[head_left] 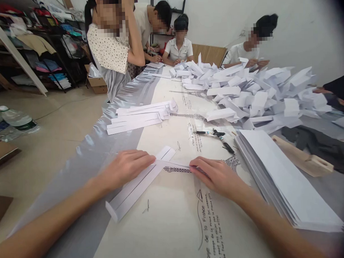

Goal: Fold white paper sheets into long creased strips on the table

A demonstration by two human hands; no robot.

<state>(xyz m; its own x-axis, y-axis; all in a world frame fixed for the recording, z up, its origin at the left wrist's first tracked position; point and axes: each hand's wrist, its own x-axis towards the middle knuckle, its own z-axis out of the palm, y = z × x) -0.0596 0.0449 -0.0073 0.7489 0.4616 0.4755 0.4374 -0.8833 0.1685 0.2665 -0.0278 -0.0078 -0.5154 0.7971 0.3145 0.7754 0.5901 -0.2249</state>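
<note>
- At the near edge of the surface (169,227), the left hand (125,167) is laid flat, fingers extended and close together, and is pressed on a long folded paper strip (134,190).
- The right hand (215,175) is likewise flattened, palm down, with its fingertips set on a thin flap running from the strip's upper part; nothing is gripped by either.
- The strip lies slantwise in front of the person, its lower end free and slightly lifted.
- The fold would probably come out best if the edges were kept aligned under the left fingers while the crease is pressed evenly along its length.
- A stack of sheets (286,177) is seen to the right, with pens (210,133) just beyond.
- Finished strips (138,120) and a heap of folded paper (252,92) lie farther off, where other people are seated.
</note>
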